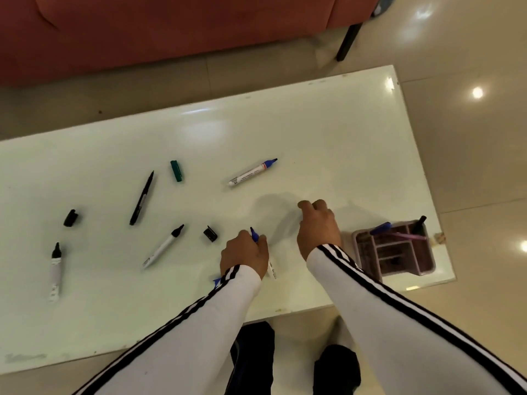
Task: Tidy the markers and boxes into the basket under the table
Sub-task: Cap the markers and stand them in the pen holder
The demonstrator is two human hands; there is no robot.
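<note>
A white table [313,132] stands on a pale tiled floor, with a red sofa [171,29] beyond it. The left hand [245,256] is clenched around a blue marker [254,234], whose uncapped tip pokes out above the knuckles and whose white barrel shows below the palm. The right hand [318,226] rests just beside it, fingers curled down onto the tabletop; whether it grips anything, I cannot tell. Just left of the left fingers lies a black cap [210,233]. Beyond both hands lies another blue marker [252,173]. Right of the right wrist sits a pink organiser [396,249] holding pens.
</note>
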